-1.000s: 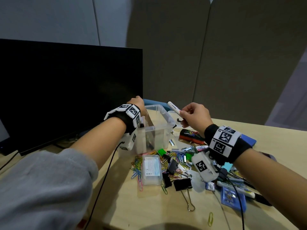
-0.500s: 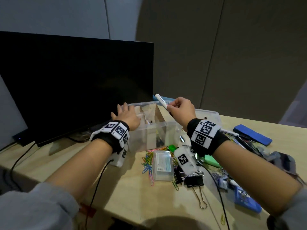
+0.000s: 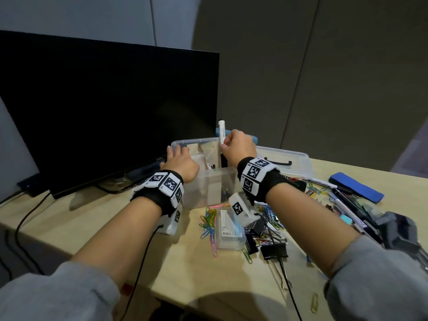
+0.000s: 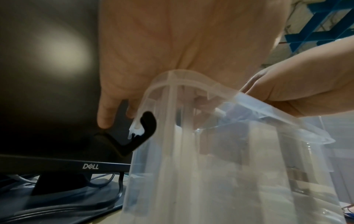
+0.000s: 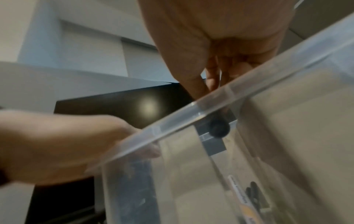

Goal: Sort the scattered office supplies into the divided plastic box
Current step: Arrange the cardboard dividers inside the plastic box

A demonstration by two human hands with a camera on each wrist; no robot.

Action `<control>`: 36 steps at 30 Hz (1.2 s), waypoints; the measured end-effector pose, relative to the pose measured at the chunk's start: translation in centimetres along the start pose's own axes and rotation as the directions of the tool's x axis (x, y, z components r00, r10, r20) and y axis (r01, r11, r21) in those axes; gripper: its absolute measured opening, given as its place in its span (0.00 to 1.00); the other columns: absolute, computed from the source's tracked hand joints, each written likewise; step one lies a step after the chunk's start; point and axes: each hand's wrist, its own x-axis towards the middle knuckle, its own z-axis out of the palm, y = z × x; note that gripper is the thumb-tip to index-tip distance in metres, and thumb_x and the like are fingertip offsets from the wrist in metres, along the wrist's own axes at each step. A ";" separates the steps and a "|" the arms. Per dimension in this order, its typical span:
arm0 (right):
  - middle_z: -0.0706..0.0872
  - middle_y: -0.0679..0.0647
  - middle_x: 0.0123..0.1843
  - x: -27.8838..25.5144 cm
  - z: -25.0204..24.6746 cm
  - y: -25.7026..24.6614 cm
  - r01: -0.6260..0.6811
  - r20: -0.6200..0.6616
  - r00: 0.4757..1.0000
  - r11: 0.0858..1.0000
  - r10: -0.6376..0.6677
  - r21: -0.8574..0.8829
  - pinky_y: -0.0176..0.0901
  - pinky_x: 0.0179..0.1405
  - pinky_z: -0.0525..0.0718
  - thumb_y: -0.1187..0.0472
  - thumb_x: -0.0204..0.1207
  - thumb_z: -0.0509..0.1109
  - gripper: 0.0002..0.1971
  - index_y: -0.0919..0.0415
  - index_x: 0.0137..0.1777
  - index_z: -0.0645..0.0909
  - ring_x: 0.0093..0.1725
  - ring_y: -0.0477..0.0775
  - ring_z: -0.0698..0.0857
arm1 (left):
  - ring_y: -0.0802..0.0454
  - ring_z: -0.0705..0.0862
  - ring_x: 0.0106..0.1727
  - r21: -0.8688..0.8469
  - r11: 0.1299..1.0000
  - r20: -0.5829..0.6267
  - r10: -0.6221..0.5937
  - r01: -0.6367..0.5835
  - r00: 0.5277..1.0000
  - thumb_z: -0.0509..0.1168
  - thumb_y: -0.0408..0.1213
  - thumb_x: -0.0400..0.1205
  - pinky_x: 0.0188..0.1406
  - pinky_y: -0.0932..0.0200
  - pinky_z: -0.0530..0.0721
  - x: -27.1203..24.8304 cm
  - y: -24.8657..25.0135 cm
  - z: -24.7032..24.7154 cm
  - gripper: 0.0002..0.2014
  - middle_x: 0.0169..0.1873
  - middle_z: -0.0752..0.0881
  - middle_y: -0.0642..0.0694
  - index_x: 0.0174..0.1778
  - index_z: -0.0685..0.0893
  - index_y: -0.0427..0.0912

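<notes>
A black monitor fills the left and centre of the head view, its screen dark; the left wrist view shows a Dell logo on its lower bezel. Its stand and dark cables sit at the lower left, on a light wooden desk. A small dark box with a blue light lies at the left edge, perhaps a dock. Grey wall panels fill the upper right.

Showing: two hands, one divided box, one white marker, one monitor, one blue eraser, many paper clips.
</notes>
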 end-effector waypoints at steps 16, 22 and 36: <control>0.83 0.58 0.48 -3.2 -5.6 6.1 0.062 -0.170 0.981 0.978 -0.097 -0.199 0.44 0.38 0.72 0.56 0.81 0.61 0.11 0.62 0.51 0.80 0.45 0.59 0.81 | 0.39 0.40 0.85 0.198 0.958 -0.080 0.229 -0.209 0.970 0.51 0.47 0.88 0.80 0.31 0.45 -2.1 6.6 -0.1 0.29 0.84 0.53 0.39 0.83 0.56 0.39; 0.84 0.61 0.44 -4.0 -12.0 13.1 -0.254 -0.016 0.961 0.851 0.278 -0.459 0.45 0.39 0.77 0.60 0.76 0.65 0.07 0.64 0.45 0.79 0.43 0.63 0.83 | 0.40 0.38 0.85 0.254 0.897 0.059 0.358 -0.361 0.932 0.44 0.52 0.89 0.80 0.31 0.40 -3.0 11.9 3.5 0.30 0.86 0.45 0.43 0.85 0.54 0.42; 0.76 0.56 0.30 -4.4 -15.7 23.7 -0.342 0.074 0.857 0.670 0.510 -0.659 0.44 0.34 0.75 0.66 0.78 0.65 0.09 0.63 0.36 0.73 0.29 0.56 0.76 | 0.42 0.45 0.86 0.307 0.861 0.056 0.409 -0.406 0.911 0.54 0.54 0.86 0.82 0.40 0.50 -1.7 14.9 6.6 0.34 0.85 0.47 0.38 0.84 0.55 0.40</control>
